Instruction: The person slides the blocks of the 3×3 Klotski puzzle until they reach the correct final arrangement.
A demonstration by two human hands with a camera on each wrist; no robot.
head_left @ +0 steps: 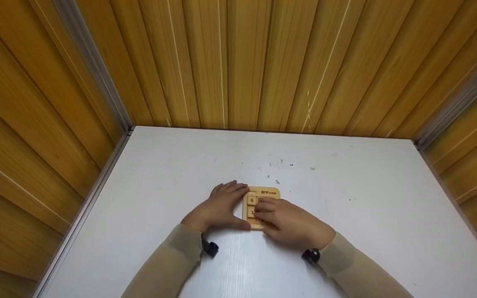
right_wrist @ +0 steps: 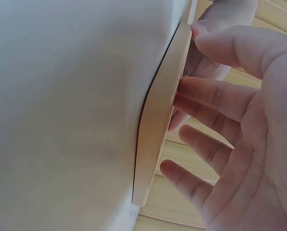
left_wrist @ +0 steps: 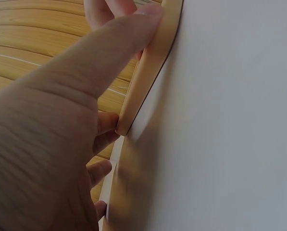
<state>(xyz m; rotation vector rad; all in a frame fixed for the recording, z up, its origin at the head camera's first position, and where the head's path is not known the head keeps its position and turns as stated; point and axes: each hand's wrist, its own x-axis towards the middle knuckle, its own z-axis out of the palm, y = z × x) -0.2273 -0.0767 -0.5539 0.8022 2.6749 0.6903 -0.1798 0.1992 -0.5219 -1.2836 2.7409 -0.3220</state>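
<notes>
A wooden number sliding puzzle (head_left: 256, 227) lies flat on the white table, with raised square tiles in its frame; one tile (head_left: 252, 200) reads 6. My left hand (head_left: 221, 207) holds the frame at its left side, thumb at the near corner and fingers at the far one. In the left wrist view the thumb (left_wrist: 119, 41) presses on the puzzle's rim (left_wrist: 150, 67). Over the right part of the puzzle, my right hand (head_left: 294, 221) touches the tiles with its fingertips and covers several. Its fingers (right_wrist: 215, 96) look extended and spread in the right wrist view.
The white table (head_left: 160, 165) carries small dark specks (head_left: 278, 164) beyond the puzzle. Wood-patterned panels (head_left: 246, 66) wall off the back and both sides, with a grey metal strip (head_left: 97, 70) at the left corner. A dark strap device (head_left: 210, 248) sits at each wrist.
</notes>
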